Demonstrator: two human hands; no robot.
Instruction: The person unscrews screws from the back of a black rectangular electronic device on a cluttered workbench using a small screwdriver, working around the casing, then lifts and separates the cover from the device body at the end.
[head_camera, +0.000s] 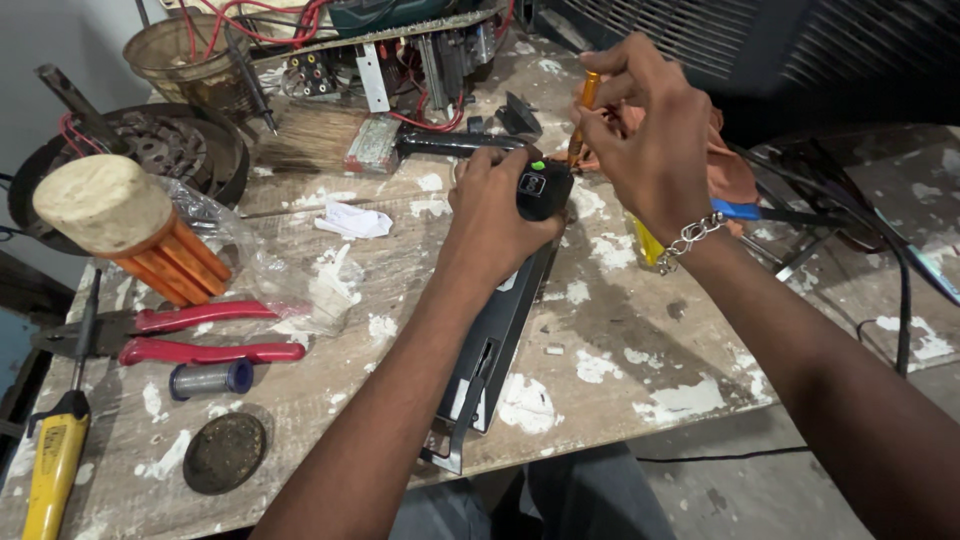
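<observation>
Left hand (495, 215) is closed around a small black device (543, 190) with a green light and a white square label, at the far end of a long dark panel (500, 330) on the paint-flecked wooden counter (620, 340). Right hand (640, 130) pinches an orange-handled screwdriver (583, 110), tip down on the device. Red-handled pliers (200, 335) lie at the left.

A: Was there free room on the table (620, 340)?
B: Only right of the black panel (495, 330). Red-handled pliers (190, 335), a spool (210, 378) and a round lid (224, 452) crowded the left; a brush (330, 140) blocked the back.
</observation>
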